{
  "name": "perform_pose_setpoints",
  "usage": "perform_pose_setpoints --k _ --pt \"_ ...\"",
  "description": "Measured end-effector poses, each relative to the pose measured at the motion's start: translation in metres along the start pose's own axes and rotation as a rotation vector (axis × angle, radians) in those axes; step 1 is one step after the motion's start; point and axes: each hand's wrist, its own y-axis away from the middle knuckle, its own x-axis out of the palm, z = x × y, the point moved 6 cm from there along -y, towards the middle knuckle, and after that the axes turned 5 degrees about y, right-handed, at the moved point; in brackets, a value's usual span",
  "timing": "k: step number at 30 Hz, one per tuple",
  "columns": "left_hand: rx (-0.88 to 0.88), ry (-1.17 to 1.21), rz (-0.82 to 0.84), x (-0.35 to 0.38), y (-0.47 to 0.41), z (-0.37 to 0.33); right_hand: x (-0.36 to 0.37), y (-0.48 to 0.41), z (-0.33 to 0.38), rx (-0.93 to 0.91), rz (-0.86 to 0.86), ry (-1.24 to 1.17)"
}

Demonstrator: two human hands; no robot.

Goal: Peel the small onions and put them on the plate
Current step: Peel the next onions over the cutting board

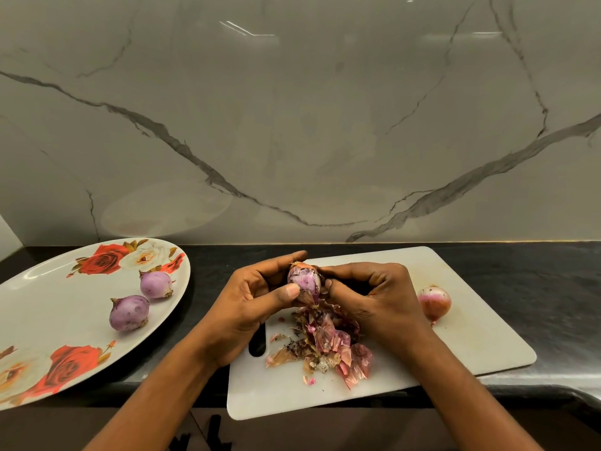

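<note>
My left hand [250,297] grips a small, partly peeled onion [305,278] above the white cutting board [471,346], thumb pressed on its front. My right hand [377,294] pinches papery skin at the onion's right side. Loose pink and brown peels [328,346] lie heaped on the board under my hands. An unpeeled reddish onion [434,302] sits on the board to the right of my right hand. Two peeled purple onions [129,312] [156,284] rest on the floral plate [48,304] at the left.
The plate and board sit on a dark countertop [553,288] whose front edge runs below the board. A marble wall [292,125] rises directly behind. The board's handle slot [257,343] lies by my left wrist.
</note>
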Motion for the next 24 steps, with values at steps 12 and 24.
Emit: perform_pose_setpoints --k 12,24 --pt "0.018 -0.005 -0.048 -0.0028 0.0000 -0.0006 0.0027 0.0022 0.0072 -0.026 0.026 -0.031" --pt "0.036 -0.021 -0.086 -0.0055 0.0003 0.0006 0.0014 0.0022 0.0022 -0.021 0.007 0.101"
